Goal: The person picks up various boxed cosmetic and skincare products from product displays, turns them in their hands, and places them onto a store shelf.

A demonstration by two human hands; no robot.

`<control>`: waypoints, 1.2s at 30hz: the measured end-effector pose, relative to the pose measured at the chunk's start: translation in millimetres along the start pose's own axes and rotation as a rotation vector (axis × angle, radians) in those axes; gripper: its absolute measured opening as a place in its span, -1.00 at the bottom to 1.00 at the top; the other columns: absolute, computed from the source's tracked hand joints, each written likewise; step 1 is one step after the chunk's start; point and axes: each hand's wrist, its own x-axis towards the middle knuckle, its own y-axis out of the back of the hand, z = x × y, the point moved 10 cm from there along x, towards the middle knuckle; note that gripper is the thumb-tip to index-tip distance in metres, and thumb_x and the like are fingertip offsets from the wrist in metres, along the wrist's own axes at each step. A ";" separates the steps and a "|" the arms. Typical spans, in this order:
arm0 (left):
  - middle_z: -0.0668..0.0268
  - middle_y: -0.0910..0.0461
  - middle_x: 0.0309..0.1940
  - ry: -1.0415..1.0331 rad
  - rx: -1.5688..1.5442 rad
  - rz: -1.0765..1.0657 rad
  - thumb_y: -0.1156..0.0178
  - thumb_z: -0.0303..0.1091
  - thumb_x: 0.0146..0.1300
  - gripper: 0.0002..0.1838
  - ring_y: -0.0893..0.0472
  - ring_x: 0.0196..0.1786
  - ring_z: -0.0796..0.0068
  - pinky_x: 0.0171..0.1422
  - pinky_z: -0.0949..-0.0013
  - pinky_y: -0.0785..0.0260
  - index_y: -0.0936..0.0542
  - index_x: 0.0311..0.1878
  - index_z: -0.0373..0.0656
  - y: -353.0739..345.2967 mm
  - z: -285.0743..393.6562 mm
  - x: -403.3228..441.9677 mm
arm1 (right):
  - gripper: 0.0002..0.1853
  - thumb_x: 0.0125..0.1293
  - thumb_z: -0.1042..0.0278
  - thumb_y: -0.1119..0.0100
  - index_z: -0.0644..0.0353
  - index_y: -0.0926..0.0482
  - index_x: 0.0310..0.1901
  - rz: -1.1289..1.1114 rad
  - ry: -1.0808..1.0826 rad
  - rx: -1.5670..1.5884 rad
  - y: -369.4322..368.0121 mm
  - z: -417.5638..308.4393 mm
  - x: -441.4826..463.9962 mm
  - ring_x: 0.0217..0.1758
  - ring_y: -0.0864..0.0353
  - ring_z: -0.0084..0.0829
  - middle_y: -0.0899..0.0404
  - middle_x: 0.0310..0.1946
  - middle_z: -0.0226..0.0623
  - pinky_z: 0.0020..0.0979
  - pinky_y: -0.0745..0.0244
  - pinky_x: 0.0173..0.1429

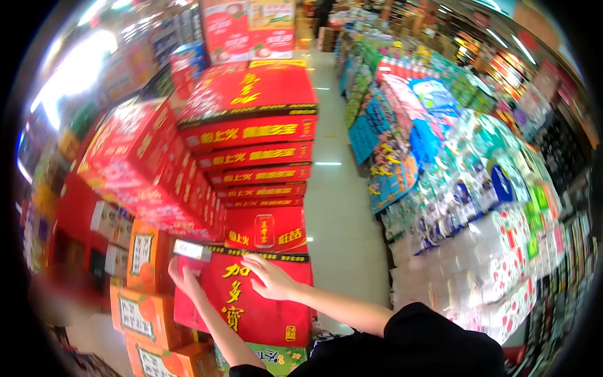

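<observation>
My right hand (pixel 271 278) lies over the top of a red carton (pixel 276 308) with yellow characters, its fingers pointing left near the carton's far edge. At the carton's left corner, my left hand (pixel 182 274) is raised beside a small white label or card (pixel 192 250). Whether its fingers grip that label is unclear. Just beyond the carton stands another red box (pixel 267 227) with yellow lettering.
Stacked red cartons (pixel 251 135) rise ahead, with more red boxes (pixel 151 163) at the left. Orange boxes (pixel 141 314) stand at the lower left. A tiled aisle (pixel 342 220) separates these from wrapped tissue packs (pixel 471 251) on the right.
</observation>
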 end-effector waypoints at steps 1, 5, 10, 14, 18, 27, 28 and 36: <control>0.17 -0.44 0.32 -0.022 0.006 0.029 -0.03 -0.53 0.34 -0.51 -0.51 -0.38 0.54 -0.33 0.50 -0.44 -0.37 0.34 -0.29 3.5 5.5 -12.9 | -0.41 0.30 0.50 -0.18 0.24 -0.33 0.38 0.050 -0.008 0.007 23.7 -1.6 -15.1 0.44 -0.37 -0.09 -0.27 0.40 -0.05 -0.21 -0.45 0.41; 0.08 -0.57 0.10 -0.249 0.429 0.278 -0.07 -0.42 0.40 -0.65 -0.56 0.08 0.20 0.18 0.20 -0.47 -0.50 0.17 -0.39 33.7 18.6 -84.7 | -0.51 0.27 0.52 -0.18 0.27 -0.43 0.25 0.271 -0.065 -0.026 115.8 -9.9 -85.3 0.30 -0.51 -0.10 -0.38 0.28 -0.06 -0.22 -0.55 0.27; 0.04 -0.58 -0.21 -0.329 0.451 0.077 -0.01 -0.51 0.39 -0.82 -0.54 -0.16 0.16 0.04 0.21 -0.45 -0.54 -0.10 -0.42 -47.2 43.0 -239.5 | -0.59 0.24 0.57 -0.17 0.25 -0.49 0.15 0.546 -0.071 -0.086 214.9 -43.6 -176.8 -0.02 -0.63 -0.16 -0.48 0.16 -0.13 -0.27 -0.59 0.00; 0.12 -0.58 -0.26 -0.371 0.201 -0.383 -0.02 -0.63 0.23 -0.83 -0.56 -0.17 0.24 0.01 0.25 -0.46 -0.54 -0.15 -0.43 -184.4 72.7 -358.4 | -0.64 0.27 0.59 -0.17 0.25 -0.54 0.12 0.707 -0.203 -0.018 279.2 -62.9 -249.4 0.07 -0.64 -0.14 -0.52 0.18 -0.14 -0.30 -0.62 0.03; 0.15 -0.55 -0.20 -0.278 0.065 -0.769 -0.05 -0.63 0.26 -0.86 -0.55 -0.15 0.35 -0.02 0.30 -0.46 -0.52 -0.13 -0.39 -270.2 83.1 -448.1 | -0.65 0.27 0.59 -0.16 0.24 -0.55 0.11 0.883 -0.125 -0.120 330.6 -99.6 -322.8 0.10 -0.63 -0.14 -0.53 0.17 -0.15 -0.27 -0.60 0.08; 0.31 -0.52 -0.27 0.013 -0.079 -1.374 -0.19 -0.48 0.37 -0.90 -0.46 -0.37 0.60 -0.36 0.47 -0.33 -0.52 -0.16 -0.31 -301.8 86.2 -695.1 | -0.75 0.27 0.56 -0.10 0.23 -0.59 -0.02 1.221 -0.257 -0.271 396.4 -167.5 -506.7 0.05 -0.62 -0.15 -0.54 0.08 -0.18 -0.25 -0.58 0.07; 0.31 -0.52 -0.26 -0.142 -0.038 -1.414 -0.20 -0.46 0.38 -0.89 -0.47 -0.37 0.61 -0.37 0.48 -0.33 -0.52 -0.16 -0.30 -298.2 99.6 -722.3 | -0.76 0.27 0.55 -0.10 0.22 -0.59 -0.03 1.234 -0.266 -0.289 400.3 -176.7 -525.3 0.04 -0.62 -0.16 -0.55 0.07 -0.19 -0.26 -0.59 0.05; 0.27 -0.56 -0.21 -0.195 -0.014 -1.726 -0.20 -0.49 0.35 -0.87 -0.49 -0.39 0.65 -0.40 0.51 -0.32 -0.57 -0.09 -0.31 -274.0 105.6 -884.6 | -0.78 0.18 0.57 -0.18 0.23 -0.64 -0.12 1.399 -0.414 -0.637 421.2 -238.3 -670.1 0.01 -0.63 -0.20 -0.61 -0.02 -0.23 -0.26 -0.56 0.06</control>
